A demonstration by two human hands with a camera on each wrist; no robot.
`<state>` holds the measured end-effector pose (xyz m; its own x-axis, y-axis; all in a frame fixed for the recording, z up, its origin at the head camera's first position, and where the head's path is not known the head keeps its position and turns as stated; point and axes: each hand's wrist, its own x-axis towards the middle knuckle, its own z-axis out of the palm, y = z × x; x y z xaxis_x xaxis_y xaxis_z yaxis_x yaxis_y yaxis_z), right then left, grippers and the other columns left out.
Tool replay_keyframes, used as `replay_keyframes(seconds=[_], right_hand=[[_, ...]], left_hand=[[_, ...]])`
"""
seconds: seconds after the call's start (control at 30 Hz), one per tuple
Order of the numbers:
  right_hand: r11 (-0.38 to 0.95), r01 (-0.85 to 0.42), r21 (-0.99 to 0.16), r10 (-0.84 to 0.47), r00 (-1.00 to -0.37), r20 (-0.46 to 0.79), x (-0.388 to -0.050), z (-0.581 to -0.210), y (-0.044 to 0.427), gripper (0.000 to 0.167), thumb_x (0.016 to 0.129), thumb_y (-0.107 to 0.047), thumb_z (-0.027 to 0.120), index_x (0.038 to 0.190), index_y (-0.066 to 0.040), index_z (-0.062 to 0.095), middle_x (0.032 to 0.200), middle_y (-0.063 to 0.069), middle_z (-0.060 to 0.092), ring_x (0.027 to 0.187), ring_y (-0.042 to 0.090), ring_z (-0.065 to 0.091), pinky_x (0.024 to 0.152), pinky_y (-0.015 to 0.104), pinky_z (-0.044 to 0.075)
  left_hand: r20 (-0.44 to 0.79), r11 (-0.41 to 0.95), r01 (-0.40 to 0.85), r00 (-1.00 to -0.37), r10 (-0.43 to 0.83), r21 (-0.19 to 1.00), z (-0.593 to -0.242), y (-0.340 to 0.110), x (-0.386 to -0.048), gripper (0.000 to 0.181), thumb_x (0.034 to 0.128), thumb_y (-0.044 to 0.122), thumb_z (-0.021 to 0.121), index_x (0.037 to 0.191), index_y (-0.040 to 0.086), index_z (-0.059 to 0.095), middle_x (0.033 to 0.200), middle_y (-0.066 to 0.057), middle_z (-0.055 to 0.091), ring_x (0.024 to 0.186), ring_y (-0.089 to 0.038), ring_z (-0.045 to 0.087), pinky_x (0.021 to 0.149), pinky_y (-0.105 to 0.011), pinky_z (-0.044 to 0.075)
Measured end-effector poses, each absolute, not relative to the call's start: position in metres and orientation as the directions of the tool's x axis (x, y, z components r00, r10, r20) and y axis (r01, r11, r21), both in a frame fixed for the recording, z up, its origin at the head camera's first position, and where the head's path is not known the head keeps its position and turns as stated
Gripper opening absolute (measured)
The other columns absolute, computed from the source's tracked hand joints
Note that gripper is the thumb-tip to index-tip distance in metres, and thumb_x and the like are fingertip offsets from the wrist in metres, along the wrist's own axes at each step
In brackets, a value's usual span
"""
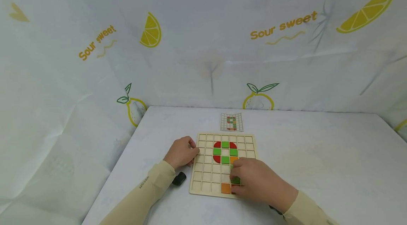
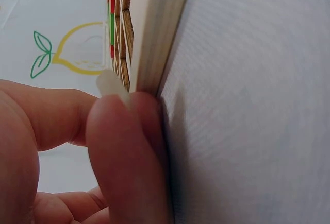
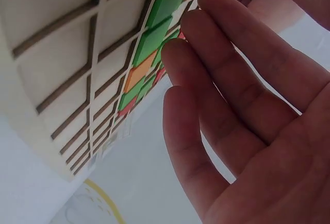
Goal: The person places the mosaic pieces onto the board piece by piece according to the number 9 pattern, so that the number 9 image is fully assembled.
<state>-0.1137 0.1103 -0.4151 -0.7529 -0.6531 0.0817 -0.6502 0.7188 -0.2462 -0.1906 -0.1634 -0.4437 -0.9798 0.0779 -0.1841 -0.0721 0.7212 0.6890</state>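
A pale wooden grid board [image 1: 201, 177] lies on the table with red, green and orange tiles in some squares. My left hand [image 1: 182, 152] grips the board's left edge; in the left wrist view, its fingertips [image 2: 116, 126] touch the side of the frame. Over the lower right of the board, my right hand [image 1: 257, 179] has its thumb on a red tile beside an orange tile [image 1: 225, 188] in the bottom row. A dark green tile [image 1: 235, 180] shows under that hand. Gently bent fingers [image 3: 180, 126] hang close to the board in the right wrist view.
Behind the board lies a printed pattern card [image 1: 231, 122] with a similar coloured figure. A small black object [image 1: 179, 178] is by the left wrist. A white cloth with lemon prints [image 1: 197, 76] hangs behind the white table [image 1: 318, 154].
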Motion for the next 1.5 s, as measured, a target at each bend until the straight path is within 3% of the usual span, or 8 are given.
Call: replay_keyframes(seconds=[0.27, 0.43, 0.83, 1.5], right_hand=[[0.834, -0.484, -0.266, -0.509, -0.86, -0.031, -0.106, -0.409, 0.147, 0.014, 0.082, -0.033, 0.09, 0.092, -0.028, 0.082, 0.088, -0.021, 0.063, 0.078, -0.002, 0.05, 0.074, 0.028, 0.055], [0.877, -0.406, -0.258, -0.439, -0.894, -0.085, -0.098, -0.413, 0.177, 0.016, 0.08, -0.037, 0.092, 0.091, -0.033, 0.081, 0.09, -0.024, 0.061, 0.079, -0.004, 0.049, 0.074, 0.027, 0.055], [0.778, -0.504, -0.375, -0.567, -0.82, -0.075, -0.078, -0.424, 0.207, 0.02, 0.084, -0.03, 0.092, 0.096, -0.041, 0.079, 0.091, -0.028, 0.056, 0.081, -0.007, 0.049, 0.075, 0.025, 0.055], [0.78, -0.546, -0.304, -0.538, -0.835, 0.12, -0.062, -0.439, 0.239, 0.028, 0.081, -0.025, 0.093, 0.098, -0.041, 0.078, 0.099, -0.027, 0.057, 0.088, -0.006, 0.055, 0.075, 0.023, 0.056]], left_hand=[[-0.193, 0.729, -0.073, -0.978, 0.082, 0.681, -0.443, -0.159, -0.19, 0.011, 0.0993, 0.021, 0.068, 0.102, 0.011, 0.064, 0.063, -0.003, 0.068, 0.054, -0.015, 0.065, 0.056, -0.028, 0.051], [-0.203, 0.733, -0.085, -0.976, 0.074, 0.675, -0.443, -0.16, -0.19, 0.012, 0.0999, 0.022, 0.068, 0.103, 0.011, 0.064, 0.064, -0.003, 0.068, 0.054, -0.015, 0.065, 0.057, -0.028, 0.05], [-0.198, 0.739, -0.081, -0.978, 0.071, 0.669, -0.441, -0.163, -0.188, 0.013, 0.0999, 0.022, 0.068, 0.103, 0.011, 0.065, 0.063, -0.003, 0.067, 0.054, -0.015, 0.065, 0.057, -0.028, 0.05], [-0.197, 0.739, -0.074, -0.977, 0.081, 0.669, -0.441, -0.162, -0.189, 0.012, 0.1008, 0.023, 0.067, 0.103, 0.011, 0.064, 0.063, -0.003, 0.067, 0.054, -0.015, 0.064, 0.056, -0.028, 0.05]])
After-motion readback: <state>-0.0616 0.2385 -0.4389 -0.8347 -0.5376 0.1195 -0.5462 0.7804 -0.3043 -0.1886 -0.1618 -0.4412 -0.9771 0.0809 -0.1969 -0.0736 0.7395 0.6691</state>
